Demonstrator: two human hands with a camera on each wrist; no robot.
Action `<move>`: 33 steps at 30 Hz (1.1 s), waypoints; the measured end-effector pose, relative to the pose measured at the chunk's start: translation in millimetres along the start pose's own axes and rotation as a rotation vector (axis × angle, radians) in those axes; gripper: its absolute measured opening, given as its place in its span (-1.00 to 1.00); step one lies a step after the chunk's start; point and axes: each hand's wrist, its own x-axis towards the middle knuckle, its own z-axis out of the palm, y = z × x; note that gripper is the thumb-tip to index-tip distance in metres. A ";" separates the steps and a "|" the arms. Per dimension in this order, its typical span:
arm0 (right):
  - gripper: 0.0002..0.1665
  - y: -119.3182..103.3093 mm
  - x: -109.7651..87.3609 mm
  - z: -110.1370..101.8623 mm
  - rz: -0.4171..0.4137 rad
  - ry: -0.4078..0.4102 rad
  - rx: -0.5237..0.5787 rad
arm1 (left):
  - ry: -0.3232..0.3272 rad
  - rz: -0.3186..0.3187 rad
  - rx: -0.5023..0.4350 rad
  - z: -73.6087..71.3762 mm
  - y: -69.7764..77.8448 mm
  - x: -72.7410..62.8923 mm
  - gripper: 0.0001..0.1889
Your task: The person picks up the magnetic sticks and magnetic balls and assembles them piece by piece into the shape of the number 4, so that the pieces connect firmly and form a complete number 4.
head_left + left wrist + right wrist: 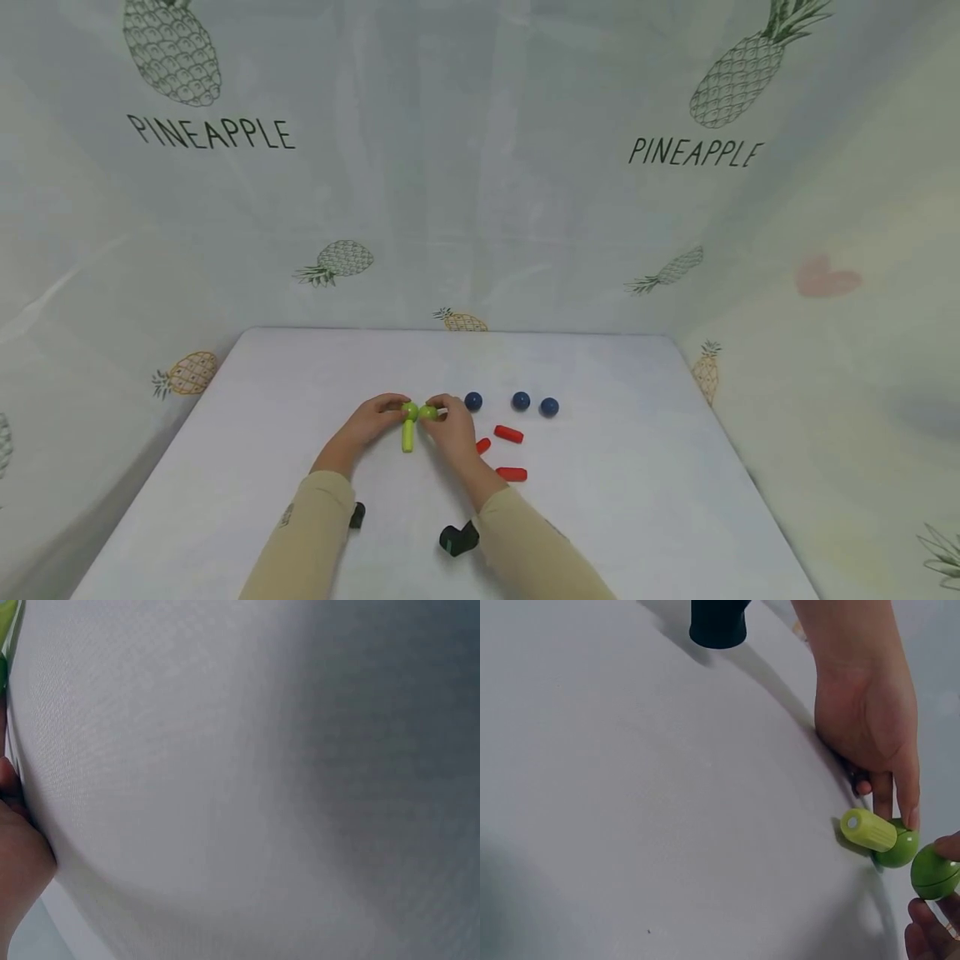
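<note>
In the head view, my left hand [373, 418] pinches a glossy green ball [410, 411] between thumb and fingers. A lime-green ridged stick [407, 437] extends from that ball toward me; the right wrist view shows the stick [868, 830] meeting the ball [898, 846], but I cannot tell whether they are joined. Just to the right, my right hand [455, 432] pinches a second green ball [428, 412]. This ball [935, 872] has a dark groove around it and is held close beside the first. The left wrist view catches only part of the left hand [22, 859].
Three dark blue balls, one of them here [521, 401], sit right of the hands. Below them lie three red sticks, including this one [509, 434]. Dark objects show beside the left forearm [357, 515] and right forearm [458, 540]. The white table [637, 467] meets a pineapple-print curtain [480, 183].
</note>
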 end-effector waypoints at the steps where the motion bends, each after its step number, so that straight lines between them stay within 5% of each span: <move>1: -0.68 -0.3 -1.2 -0.4 0.004 -0.004 0.002 | 0.000 0.000 -0.001 -0.1 -0.2 0.5 -0.62; 33: -0.62 4.6 -39.7 -1.1 0.023 -0.052 0.080 | -0.017 -0.017 -0.012 0.7 1.6 -1.8 -0.61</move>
